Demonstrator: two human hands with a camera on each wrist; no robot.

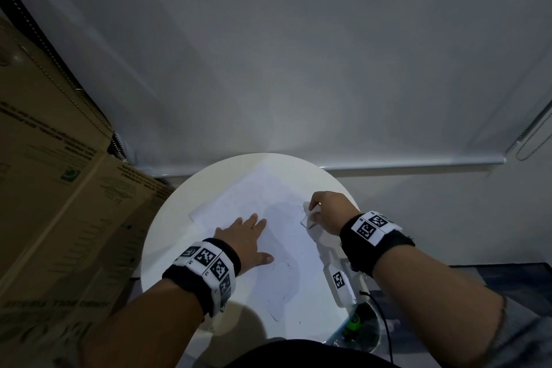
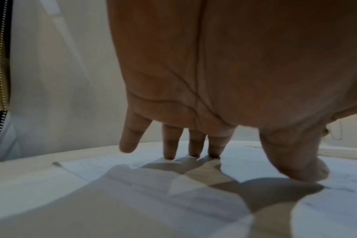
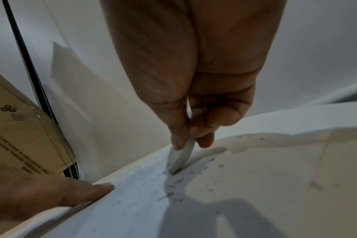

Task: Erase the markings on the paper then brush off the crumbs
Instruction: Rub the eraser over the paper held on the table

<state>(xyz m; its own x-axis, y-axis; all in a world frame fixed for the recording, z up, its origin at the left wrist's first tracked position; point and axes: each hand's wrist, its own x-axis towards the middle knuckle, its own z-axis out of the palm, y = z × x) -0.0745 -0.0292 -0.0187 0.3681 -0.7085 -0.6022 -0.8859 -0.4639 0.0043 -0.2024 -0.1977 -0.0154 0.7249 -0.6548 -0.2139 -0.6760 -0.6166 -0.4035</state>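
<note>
Pinching the eraser (image 3: 180, 158) between thumb and fingers (image 3: 202, 130) of my right hand (image 1: 327, 212), I hold its lower edge on the paper (image 1: 286, 272), near the sheet's right edge. Dark crumbs (image 3: 173, 186) lie scattered round the contact point; in the head view they are too small to make out, and my knuckles hide most of the eraser there. My left hand (image 1: 245, 236) lies flat on the paper, fingers (image 2: 169, 145) straight and slightly spread, tips and thumb touching the sheet. Faint pencil marks (image 1: 286, 263) show on the near half; I cannot read them. The paper lies on a round white bench (image 1: 167, 236), its right edge close to the rim. Cardboard boxes (image 1: 59, 188) stand left; a wall (image 1: 298, 54) rises behind. My right forearm partly covers a clear container (image 1: 358, 329) at the bench's near-right edge.
</note>
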